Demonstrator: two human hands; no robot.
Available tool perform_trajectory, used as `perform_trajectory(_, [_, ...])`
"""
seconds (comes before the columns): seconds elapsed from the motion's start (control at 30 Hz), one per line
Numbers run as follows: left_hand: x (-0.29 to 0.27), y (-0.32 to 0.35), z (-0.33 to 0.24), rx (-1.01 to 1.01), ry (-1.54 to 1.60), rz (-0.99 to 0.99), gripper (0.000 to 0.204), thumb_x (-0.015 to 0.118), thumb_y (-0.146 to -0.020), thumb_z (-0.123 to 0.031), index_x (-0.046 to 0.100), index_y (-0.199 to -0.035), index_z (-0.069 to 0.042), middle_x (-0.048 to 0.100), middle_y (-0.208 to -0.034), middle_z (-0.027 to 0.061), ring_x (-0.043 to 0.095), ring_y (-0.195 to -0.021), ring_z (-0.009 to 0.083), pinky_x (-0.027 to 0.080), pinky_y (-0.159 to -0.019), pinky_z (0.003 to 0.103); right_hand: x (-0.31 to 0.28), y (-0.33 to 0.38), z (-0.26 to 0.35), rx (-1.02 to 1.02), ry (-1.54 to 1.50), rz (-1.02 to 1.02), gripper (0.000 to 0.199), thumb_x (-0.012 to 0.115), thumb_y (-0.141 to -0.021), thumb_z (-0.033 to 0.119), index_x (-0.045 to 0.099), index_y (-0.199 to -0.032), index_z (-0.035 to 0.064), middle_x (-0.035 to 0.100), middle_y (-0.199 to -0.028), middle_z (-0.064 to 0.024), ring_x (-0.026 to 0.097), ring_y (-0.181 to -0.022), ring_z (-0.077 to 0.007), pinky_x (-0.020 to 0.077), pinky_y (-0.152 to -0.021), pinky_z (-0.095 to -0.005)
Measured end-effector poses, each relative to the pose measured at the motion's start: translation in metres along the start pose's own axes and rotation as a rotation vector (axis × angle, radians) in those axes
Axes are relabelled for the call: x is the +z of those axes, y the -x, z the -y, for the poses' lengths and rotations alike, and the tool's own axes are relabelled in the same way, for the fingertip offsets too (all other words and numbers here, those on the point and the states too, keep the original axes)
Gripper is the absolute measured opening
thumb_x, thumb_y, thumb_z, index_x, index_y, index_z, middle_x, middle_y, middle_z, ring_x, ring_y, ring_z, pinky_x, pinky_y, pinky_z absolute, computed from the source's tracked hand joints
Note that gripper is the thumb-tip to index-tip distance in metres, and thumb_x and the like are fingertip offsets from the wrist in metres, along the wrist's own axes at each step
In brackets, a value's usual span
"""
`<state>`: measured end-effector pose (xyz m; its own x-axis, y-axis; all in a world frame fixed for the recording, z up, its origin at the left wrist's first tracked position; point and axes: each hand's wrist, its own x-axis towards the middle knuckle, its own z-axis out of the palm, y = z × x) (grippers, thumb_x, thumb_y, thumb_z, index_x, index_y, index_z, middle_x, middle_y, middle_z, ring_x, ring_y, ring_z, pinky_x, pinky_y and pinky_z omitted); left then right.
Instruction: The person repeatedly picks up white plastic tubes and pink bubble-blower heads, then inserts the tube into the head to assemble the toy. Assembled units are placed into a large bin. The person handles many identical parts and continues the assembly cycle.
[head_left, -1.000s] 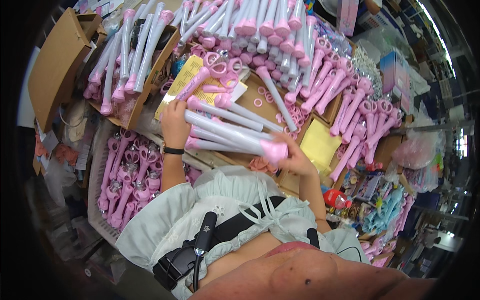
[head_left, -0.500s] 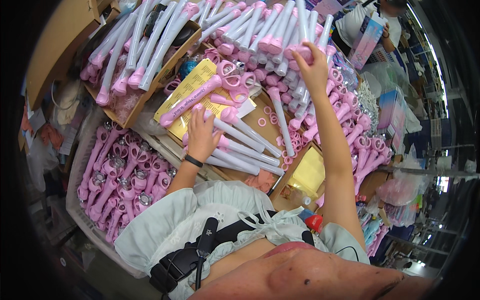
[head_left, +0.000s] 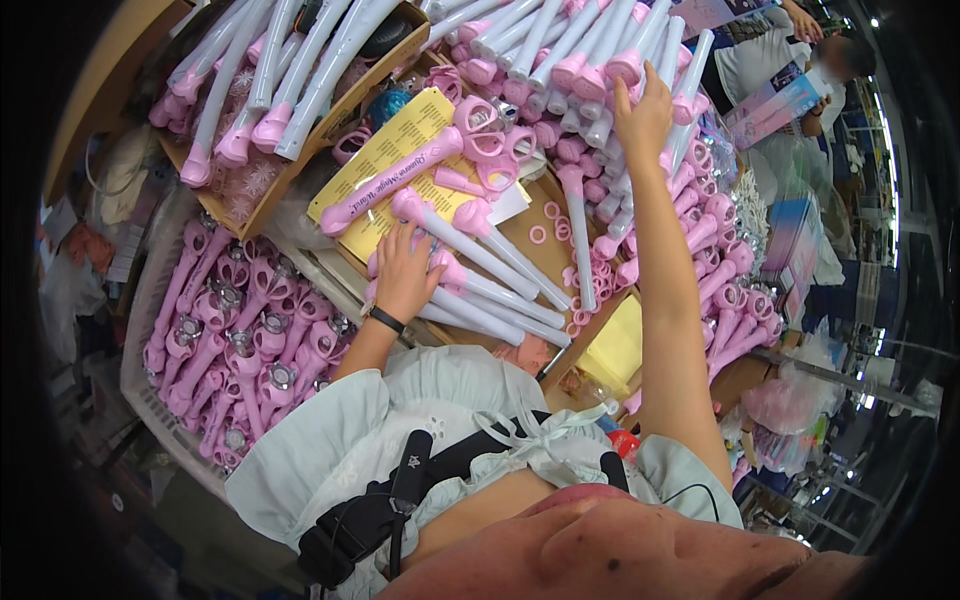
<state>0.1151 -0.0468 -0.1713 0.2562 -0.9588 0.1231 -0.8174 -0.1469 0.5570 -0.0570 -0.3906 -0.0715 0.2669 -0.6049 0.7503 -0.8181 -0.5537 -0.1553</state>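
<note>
My left hand (head_left: pixel 403 278) rests with its fingers apart on a small group of toy wand pieces (head_left: pixel 490 262), white tubes with pink ends. My right hand (head_left: pixel 645 112) reaches to a far heap of the same pieces; its fingers close around the pink end (head_left: pixel 626 66) of one wand tube, partly hidden by the fingers. Beyond my left hand, a finished-looking pink wand (head_left: pixel 395 185) with an open ring head lies on a yellow printed sheet (head_left: pixel 375 150). Pink rings (head_left: pixel 538 235) lie loose between the hands.
A grey crate (head_left: pixel 135 350) of pink wands stands at the left. An open carton (head_left: pixel 330 125) holds more white tubes. Yellow paper (head_left: pixel 615 345) sits by my right forearm. Further pink wands (head_left: pixel 715 260) are heaped at the right. Another person (head_left: pixel 755 65) holds a printed box.
My right hand has moved slightly farther into the heap, onto a pink end. The fingers of my left hand have slipped off the uppermost tube's pink end. The whole view has shifted a little.
</note>
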Motion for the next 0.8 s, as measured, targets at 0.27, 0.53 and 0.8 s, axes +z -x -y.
perform_trajectory(0.27, [0.014, -0.003, -0.009, 0.003, -0.074, 0.12, 0.047, 0.069, -0.072, -0.026, 0.056, -0.112, -0.006, 0.042, -0.127, 0.0197, 0.032, -0.124, 0.0397, 0.023, -0.101, 0.055, -0.07, 0.205, 0.046, 0.082, -0.424, 0.841, 0.029, 0.06, -0.08, 0.022, 0.059, -0.101, 0.0018, 0.06, -0.095, -0.0189, 0.057, -0.088, -0.0365, 0.0445, -0.077, -0.0441])
perform_trajectory(0.53, [0.004, 0.019, -0.02, 0.104, -0.091, 0.083, 0.047, 0.068, -0.074, -0.028, 0.054, -0.114, -0.006, 0.046, -0.124, 0.0181, 0.035, -0.122, 0.039, 0.022, -0.101, 0.058, -0.065, 0.3, 0.034, 0.347, -0.472, 0.839, 0.039, 0.057, -0.084, 0.026, 0.053, -0.114, 0.0006, 0.058, -0.1, -0.0231, 0.055, -0.094, -0.0407, 0.0433, -0.083, -0.045])
perform_trajectory(0.8, [-0.01, 0.017, -0.051, -0.21, 1.053, 0.064, 0.048, 0.063, -0.084, -0.023, 0.042, -0.126, -0.008, 0.051, -0.119, 0.0142, 0.051, -0.109, 0.0315, 0.04, -0.094, 0.044, -0.156, 0.253, 0.063, 0.192, -0.533, 0.681, 0.037, 0.059, -0.084, 0.015, 0.05, -0.117, 0.0019, 0.053, -0.108, -0.0191, 0.054, -0.096, -0.0369, 0.0449, -0.079, -0.0409])
